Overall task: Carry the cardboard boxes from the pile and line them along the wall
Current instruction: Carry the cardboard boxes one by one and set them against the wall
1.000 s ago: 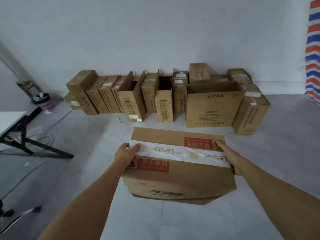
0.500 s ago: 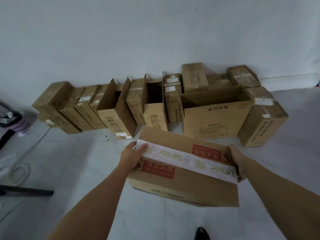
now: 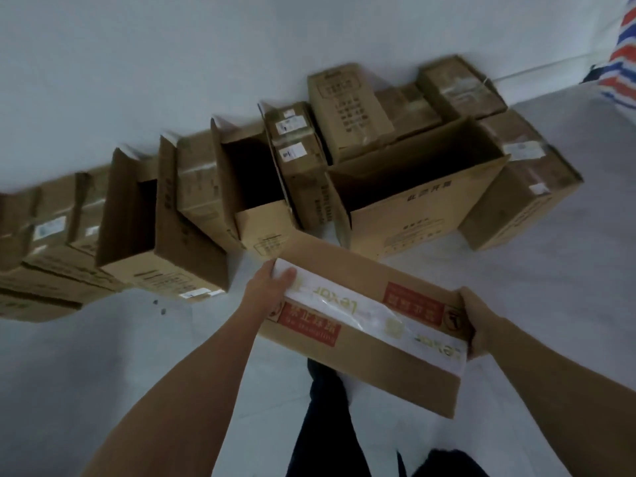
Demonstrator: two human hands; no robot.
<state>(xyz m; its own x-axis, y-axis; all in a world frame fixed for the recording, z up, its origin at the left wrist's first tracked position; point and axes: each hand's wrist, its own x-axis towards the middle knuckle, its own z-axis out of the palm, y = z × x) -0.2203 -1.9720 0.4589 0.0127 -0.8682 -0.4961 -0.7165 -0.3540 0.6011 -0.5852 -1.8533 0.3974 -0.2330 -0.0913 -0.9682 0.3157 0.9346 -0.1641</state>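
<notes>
Cardboard box (image 3: 361,356), white-taped, is off the floor at 6 o'clock. My left hand (image 3: 270,284) grips its left end and my right hand (image 3: 480,320) curls round the right end. The row of boxes (image 3: 192,187) runs 9 to 2 along the wall (image 3: 206,63). Keep it level, set it flush in line, and avoid clipping the big open box (image 3: 423,215) at 12.

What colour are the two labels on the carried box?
Red labels on the carried box, clearest in the head view.
</notes>
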